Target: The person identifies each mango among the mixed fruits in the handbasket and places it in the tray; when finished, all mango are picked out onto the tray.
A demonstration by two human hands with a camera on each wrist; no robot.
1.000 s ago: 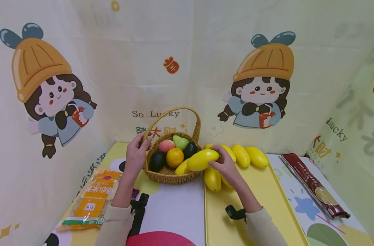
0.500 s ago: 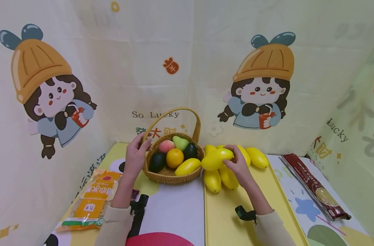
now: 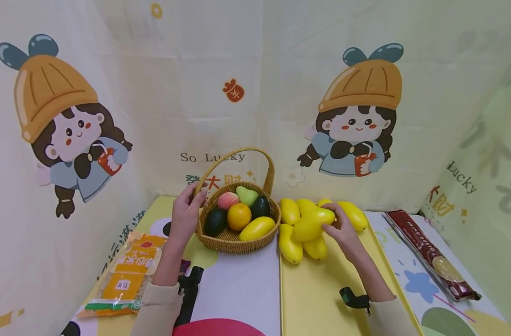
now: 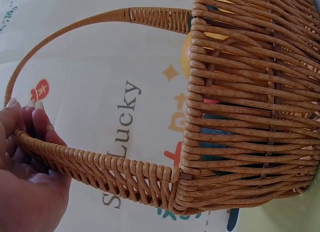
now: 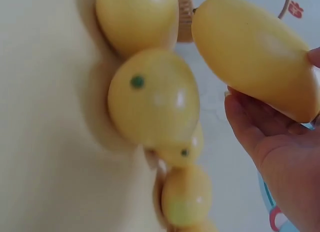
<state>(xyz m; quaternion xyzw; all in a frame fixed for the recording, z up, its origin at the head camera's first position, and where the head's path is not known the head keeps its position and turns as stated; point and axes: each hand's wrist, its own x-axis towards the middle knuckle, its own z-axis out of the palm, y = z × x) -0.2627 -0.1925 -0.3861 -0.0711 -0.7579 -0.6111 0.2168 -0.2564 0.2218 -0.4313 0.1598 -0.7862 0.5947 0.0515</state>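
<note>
My left hand (image 3: 185, 213) grips the left side of the wicker basket's handle (image 4: 125, 167), fingers curled round it. The basket (image 3: 226, 244) stands upright and holds a yellow mango (image 3: 257, 228), an orange (image 3: 239, 216), a pinkish peach (image 3: 228, 200), a green pear (image 3: 248, 194) and two dark, avocado-like fruits (image 3: 215, 221). To the right, my right hand (image 3: 345, 231) pinches another mango (image 5: 250, 54) by one end between thumb and fingers. In the head view that mango overlaps several mangoes (image 3: 290, 247) lying on the yellow tray (image 3: 314, 303).
An orange-and-clear food bag (image 3: 122, 275) lies at the left. A long dark red spaghetti packet (image 3: 431, 254) lies right of the tray. The printed cloth backdrop (image 3: 263, 93) rises close behind the basket, and a small purple wrapper (image 3: 185, 266) shows beside my left forearm.
My right hand has moved right with its mango, from over the basket's rim to above the tray's mangoes. The left hand and the basket have stayed in place.
</note>
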